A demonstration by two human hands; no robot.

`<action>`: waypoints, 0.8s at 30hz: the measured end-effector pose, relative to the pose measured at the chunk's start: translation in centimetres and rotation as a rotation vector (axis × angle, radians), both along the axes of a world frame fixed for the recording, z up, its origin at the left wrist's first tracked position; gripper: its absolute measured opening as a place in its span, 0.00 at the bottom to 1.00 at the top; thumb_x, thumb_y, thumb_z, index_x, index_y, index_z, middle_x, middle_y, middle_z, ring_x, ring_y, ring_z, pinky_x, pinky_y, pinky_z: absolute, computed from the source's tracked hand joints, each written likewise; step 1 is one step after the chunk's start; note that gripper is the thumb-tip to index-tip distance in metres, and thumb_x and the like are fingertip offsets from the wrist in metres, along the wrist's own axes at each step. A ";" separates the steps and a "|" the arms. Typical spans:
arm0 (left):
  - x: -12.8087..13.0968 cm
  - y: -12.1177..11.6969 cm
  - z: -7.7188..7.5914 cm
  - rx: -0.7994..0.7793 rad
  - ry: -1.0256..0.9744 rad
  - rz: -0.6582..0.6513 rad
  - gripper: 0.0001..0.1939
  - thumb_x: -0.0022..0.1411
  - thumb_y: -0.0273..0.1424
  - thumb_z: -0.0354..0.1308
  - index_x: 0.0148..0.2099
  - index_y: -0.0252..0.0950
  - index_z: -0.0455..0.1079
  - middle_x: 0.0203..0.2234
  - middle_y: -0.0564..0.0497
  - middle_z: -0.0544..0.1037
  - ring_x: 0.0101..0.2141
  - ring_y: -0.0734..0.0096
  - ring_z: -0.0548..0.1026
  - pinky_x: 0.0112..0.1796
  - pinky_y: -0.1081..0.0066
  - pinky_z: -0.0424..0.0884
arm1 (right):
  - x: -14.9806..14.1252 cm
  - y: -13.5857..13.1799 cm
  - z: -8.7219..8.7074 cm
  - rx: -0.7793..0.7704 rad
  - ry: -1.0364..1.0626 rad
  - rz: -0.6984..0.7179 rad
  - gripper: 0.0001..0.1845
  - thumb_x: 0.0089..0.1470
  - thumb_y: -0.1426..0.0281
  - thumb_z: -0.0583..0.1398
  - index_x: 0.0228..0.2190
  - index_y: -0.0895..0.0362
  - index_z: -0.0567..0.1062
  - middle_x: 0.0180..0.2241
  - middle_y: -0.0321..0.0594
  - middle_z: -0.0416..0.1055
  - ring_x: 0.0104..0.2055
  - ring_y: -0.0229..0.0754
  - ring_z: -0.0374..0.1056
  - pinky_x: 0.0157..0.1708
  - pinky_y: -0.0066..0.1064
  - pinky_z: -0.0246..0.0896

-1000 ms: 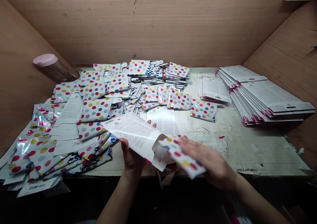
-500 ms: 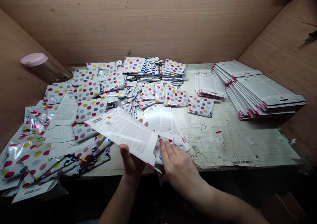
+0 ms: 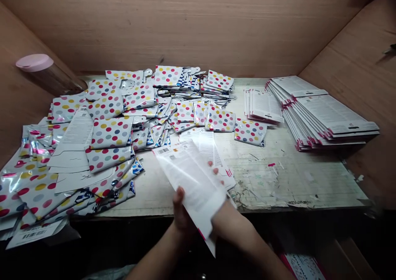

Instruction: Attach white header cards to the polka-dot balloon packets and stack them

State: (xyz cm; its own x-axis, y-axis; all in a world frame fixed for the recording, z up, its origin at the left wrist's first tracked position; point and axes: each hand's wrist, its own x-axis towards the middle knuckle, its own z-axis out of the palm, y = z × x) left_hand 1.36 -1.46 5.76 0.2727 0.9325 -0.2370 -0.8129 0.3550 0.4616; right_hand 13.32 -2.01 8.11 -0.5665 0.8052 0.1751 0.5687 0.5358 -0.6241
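The left hand (image 3: 182,212) pinches a long white paper card (image 3: 190,185) low over the table (image 3: 278,181) edge. Some fingertips (image 3: 215,170) poke out behind the card. The right arm (image 3: 238,230) goes behind it too, so I cannot tell if the right hand is open or shut. Dotty packs (image 3: 111,132) lie in a messy pile on the left, and neat card stacks (image 3: 328,119) sit on the right

Right hand (image 3: 224,219): fingers hidden behind the white printed card (image 3: 190,181), probably; only wrist and forearm in view.
Left hand (image 3: 182,212): fingers mostly behind that card.
Card text: too small to read.
Polka-dot packets (image 3: 18,189): cut off by the left edge.
Printed sheet (image 3: 303,267): cut off below, dim.
Dark object (image 3: 389,49): blurred, too small to tell.
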 end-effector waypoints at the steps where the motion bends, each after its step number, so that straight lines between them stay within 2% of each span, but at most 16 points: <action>1: -0.5 0.3 0.0 -0.025 -0.020 0.016 0.45 0.52 0.55 0.55 0.66 0.36 0.55 0.58 0.39 0.69 0.60 0.36 0.61 0.58 0.42 0.57 | 0.6 -0.4 0.7 -0.032 0.000 0.054 0.33 0.55 0.78 0.57 0.61 0.56 0.60 0.59 0.48 0.64 0.61 0.50 0.60 0.59 0.40 0.60; 3: -2.0 1.3 0.1 -0.059 -0.043 0.053 0.43 0.53 0.52 0.53 0.65 0.33 0.55 0.57 0.36 0.69 0.59 0.35 0.62 0.57 0.39 0.57 | 2.1 -1.1 1.7 -0.070 0.060 0.098 0.25 0.57 0.76 0.57 0.57 0.55 0.67 0.56 0.47 0.67 0.58 0.47 0.64 0.57 0.36 0.62; 5: -3.3 2.1 -0.1 -0.081 -0.017 0.055 0.42 0.52 0.48 0.55 0.64 0.32 0.56 0.56 0.36 0.70 0.58 0.35 0.64 0.57 0.38 0.56 | 3.4 -0.9 1.2 -0.075 0.196 -0.068 0.16 0.60 0.74 0.55 0.49 0.54 0.73 0.47 0.45 0.72 0.49 0.43 0.70 0.48 0.31 0.69; 7: -3.9 2.7 -0.9 -0.126 0.132 0.059 0.38 0.50 0.41 0.60 0.62 0.32 0.59 0.52 0.37 0.74 0.55 0.37 0.67 0.57 0.41 0.58 | 3.6 0.4 -1.0 -0.064 0.292 -0.299 0.12 0.61 0.73 0.55 0.43 0.55 0.75 0.37 0.42 0.72 0.39 0.40 0.71 0.38 0.30 0.70; 8: -4.1 2.8 -1.6 -0.139 0.267 0.077 0.36 0.50 0.38 0.62 0.61 0.33 0.61 0.51 0.38 0.75 0.54 0.39 0.69 0.57 0.42 0.59 | 3.4 1.2 -2.4 -0.057 0.301 -0.356 0.10 0.60 0.73 0.56 0.41 0.56 0.75 0.35 0.41 0.70 0.36 0.40 0.70 0.35 0.30 0.70; 11: -4.1 3.0 -3.7 -0.065 0.772 0.171 0.30 0.53 0.32 0.64 0.57 0.35 0.62 0.50 0.42 0.75 0.53 0.48 0.71 0.56 0.48 0.62 | 2.4 3.1 -6.5 -0.034 0.250 -0.360 0.06 0.59 0.73 0.58 0.37 0.57 0.75 0.32 0.40 0.67 0.33 0.39 0.67 0.35 0.32 0.68; 13: -4.1 3.0 -4.8 0.009 0.956 0.216 0.28 0.55 0.34 0.64 0.56 0.37 0.62 0.51 0.43 0.74 0.53 0.52 0.71 0.56 0.50 0.63 | 1.9 3.4 -8.1 0.005 0.237 -0.377 0.06 0.59 0.73 0.57 0.35 0.57 0.75 0.32 0.40 0.66 0.35 0.40 0.66 0.37 0.33 0.68; 16: -4.1 3.0 -5.4 0.029 1.020 0.268 0.30 0.55 0.34 0.64 0.58 0.38 0.58 0.52 0.43 0.72 0.53 0.56 0.71 0.56 0.52 0.62 | 1.8 2.9 -8.7 0.056 0.251 -0.383 0.08 0.60 0.73 0.55 0.33 0.57 0.75 0.33 0.40 0.64 0.38 0.41 0.66 0.40 0.34 0.67; 18: -4.0 2.9 -5.2 0.064 1.059 0.307 0.38 0.55 0.33 0.65 0.63 0.41 0.52 0.56 0.42 0.68 0.56 0.57 0.69 0.57 0.53 0.61 | 1.9 2.5 -8.6 0.059 0.254 -0.374 0.08 0.61 0.73 0.55 0.32 0.57 0.74 0.33 0.41 0.64 0.39 0.42 0.66 0.41 0.35 0.66; 21: -3.5 2.8 -4.8 0.107 1.132 0.341 0.48 0.54 0.31 0.66 0.68 0.45 0.40 0.63 0.42 0.59 0.62 0.58 0.61 0.60 0.55 0.58 | 2.0 2.4 -8.5 0.064 0.238 -0.356 0.09 0.62 0.74 0.54 0.33 0.56 0.73 0.33 0.41 0.64 0.39 0.42 0.64 0.41 0.36 0.65; 24: -3.0 2.6 -4.7 0.116 1.198 0.375 0.51 0.56 0.30 0.65 0.70 0.47 0.34 0.67 0.44 0.53 0.65 0.61 0.54 0.62 0.58 0.54 | 1.9 2.6 -8.6 0.091 0.176 -0.328 0.09 0.62 0.74 0.53 0.32 0.56 0.72 0.32 0.40 0.64 0.38 0.42 0.63 0.40 0.35 0.64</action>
State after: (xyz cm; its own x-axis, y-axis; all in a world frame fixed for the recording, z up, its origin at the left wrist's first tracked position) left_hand -1.63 1.18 1.06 -0.3420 0.9375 -0.0638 0.0943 0.1018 0.9903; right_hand 15.19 0.58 -0.47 -0.2359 0.9155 0.3258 0.6079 0.4006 -0.6855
